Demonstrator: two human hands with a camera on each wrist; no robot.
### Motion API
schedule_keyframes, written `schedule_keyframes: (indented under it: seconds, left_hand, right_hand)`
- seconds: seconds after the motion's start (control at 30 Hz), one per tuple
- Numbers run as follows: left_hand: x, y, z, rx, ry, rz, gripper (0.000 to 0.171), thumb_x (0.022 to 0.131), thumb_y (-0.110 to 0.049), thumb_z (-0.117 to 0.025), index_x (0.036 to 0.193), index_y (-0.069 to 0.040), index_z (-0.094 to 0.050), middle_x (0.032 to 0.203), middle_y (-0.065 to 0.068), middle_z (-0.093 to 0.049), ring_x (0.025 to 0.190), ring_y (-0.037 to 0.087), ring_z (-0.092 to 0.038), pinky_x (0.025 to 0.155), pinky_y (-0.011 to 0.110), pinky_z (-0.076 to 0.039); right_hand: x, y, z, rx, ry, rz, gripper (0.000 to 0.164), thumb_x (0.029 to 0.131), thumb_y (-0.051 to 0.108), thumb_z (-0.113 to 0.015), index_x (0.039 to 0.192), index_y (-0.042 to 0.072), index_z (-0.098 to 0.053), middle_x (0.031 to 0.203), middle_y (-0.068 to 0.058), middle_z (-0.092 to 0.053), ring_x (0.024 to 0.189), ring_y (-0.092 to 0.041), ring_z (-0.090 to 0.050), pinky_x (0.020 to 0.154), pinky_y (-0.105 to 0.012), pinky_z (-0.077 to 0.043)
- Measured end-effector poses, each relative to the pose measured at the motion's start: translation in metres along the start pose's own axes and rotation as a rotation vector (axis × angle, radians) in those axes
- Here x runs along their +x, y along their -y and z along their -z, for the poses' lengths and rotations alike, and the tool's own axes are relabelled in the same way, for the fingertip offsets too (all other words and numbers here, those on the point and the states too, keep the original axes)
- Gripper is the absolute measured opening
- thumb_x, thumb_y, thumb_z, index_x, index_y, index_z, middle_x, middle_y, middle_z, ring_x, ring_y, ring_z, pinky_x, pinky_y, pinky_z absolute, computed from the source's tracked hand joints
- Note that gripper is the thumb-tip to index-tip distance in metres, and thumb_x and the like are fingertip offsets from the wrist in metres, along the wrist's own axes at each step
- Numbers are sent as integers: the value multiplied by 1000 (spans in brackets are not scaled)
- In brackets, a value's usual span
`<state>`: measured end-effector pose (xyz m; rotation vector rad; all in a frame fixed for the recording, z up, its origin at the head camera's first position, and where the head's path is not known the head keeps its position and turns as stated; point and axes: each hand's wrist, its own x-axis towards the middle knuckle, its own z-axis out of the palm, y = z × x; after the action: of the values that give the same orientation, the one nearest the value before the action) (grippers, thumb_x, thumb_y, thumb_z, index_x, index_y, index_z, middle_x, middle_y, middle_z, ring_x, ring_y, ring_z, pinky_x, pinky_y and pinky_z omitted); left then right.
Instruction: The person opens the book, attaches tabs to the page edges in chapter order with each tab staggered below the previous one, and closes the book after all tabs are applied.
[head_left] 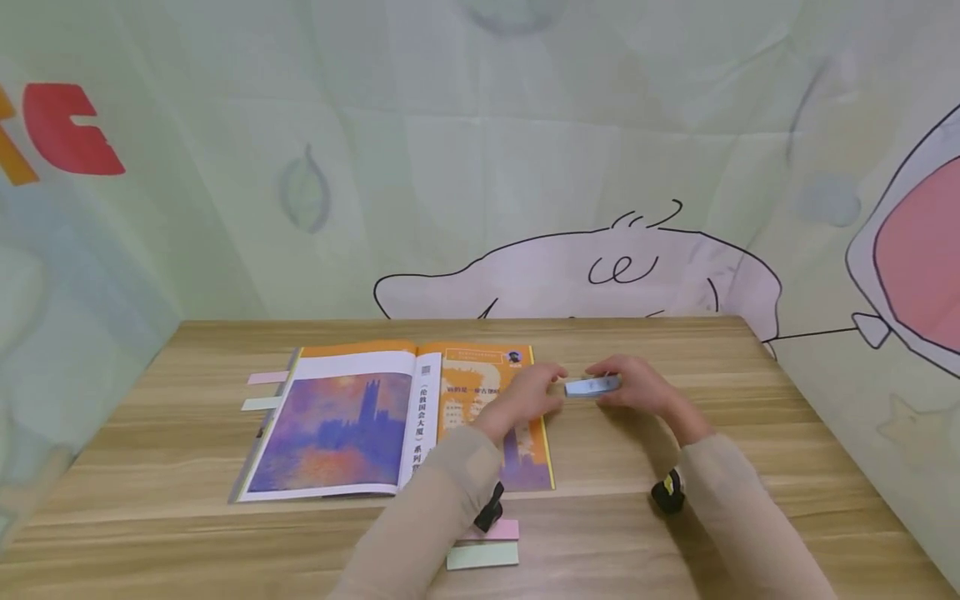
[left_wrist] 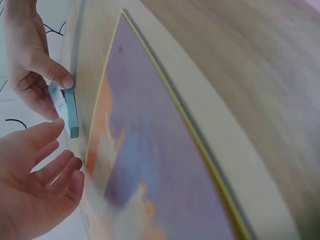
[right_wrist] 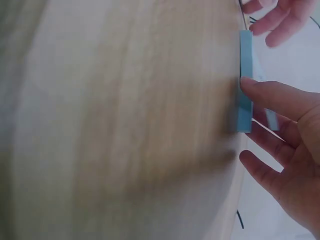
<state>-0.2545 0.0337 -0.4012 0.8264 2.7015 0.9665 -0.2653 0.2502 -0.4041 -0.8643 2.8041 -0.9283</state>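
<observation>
In the head view my right hand [head_left: 637, 385] pinches a narrow light-blue sticky note pad [head_left: 592, 386] between thumb and fingers, over the table right of an open book. The right wrist view shows the thumb on the long edge of the pad [right_wrist: 245, 112], with a printed white face behind. My left hand [head_left: 531, 392] hovers over the book's right page, fingers spread and loosely bent, holding nothing. In the left wrist view its thumb [left_wrist: 50, 132] is right by the pad's near end. The open book [head_left: 337, 433] shows a purple-orange painting on its left page.
Pink [head_left: 268, 377] and pale green [head_left: 261, 403] paper strips stick out from the book's left edge. A pink pad [head_left: 504, 529] and a pale green pad [head_left: 482, 556] lie in front of the book, partly below the left sleeve. A printed cloth backdrop [head_left: 480, 167] stands behind the table.
</observation>
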Motion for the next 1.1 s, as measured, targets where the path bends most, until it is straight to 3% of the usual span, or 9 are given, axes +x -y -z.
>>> schedule_keyframes:
  seconds: [0.13,0.37,0.63,0.87,1.1]
  left_hand:
    - [9,-1,-11,53,-56,32,39,83,-8,-66,120,1,-59,117,13,-62,108,24,-56,94,32,-43]
    - [13,-2,-19,169,-118,-10,7,81,-7,-68,87,-3,-68,84,7,-62,82,20,-54,74,29,-44]
    - [10,-4,-12,82,-19,-56,8,84,-5,-66,90,-2,-71,88,6,-65,85,18,-54,77,26,-44]
    - [6,-6,-9,119,20,-75,11,87,-9,-64,94,-4,-71,96,5,-66,92,17,-57,84,25,-45]
    - [-3,-8,4,130,50,-101,14,88,-13,-65,98,-6,-71,97,3,-66,89,14,-57,81,23,-45]
  right_hand:
    - [6,-3,-4,11,31,5,38,71,2,-77,105,-8,-65,95,-16,-67,83,-21,-58,73,-32,-48]
    - [11,1,-7,5,75,10,26,72,4,-75,96,-5,-69,81,-4,-61,72,-12,-51,66,-25,-42]
    - [8,4,-6,-40,108,100,19,74,8,-76,89,-2,-70,84,-6,-65,76,-14,-56,68,-27,-45]
    - [4,10,-7,-34,111,104,19,76,10,-75,91,1,-70,83,0,-62,74,-10,-52,66,-25,-42]
    - [-1,22,-5,14,89,124,18,78,8,-73,93,-1,-70,82,0,-60,72,-9,-50,64,-24,-42]
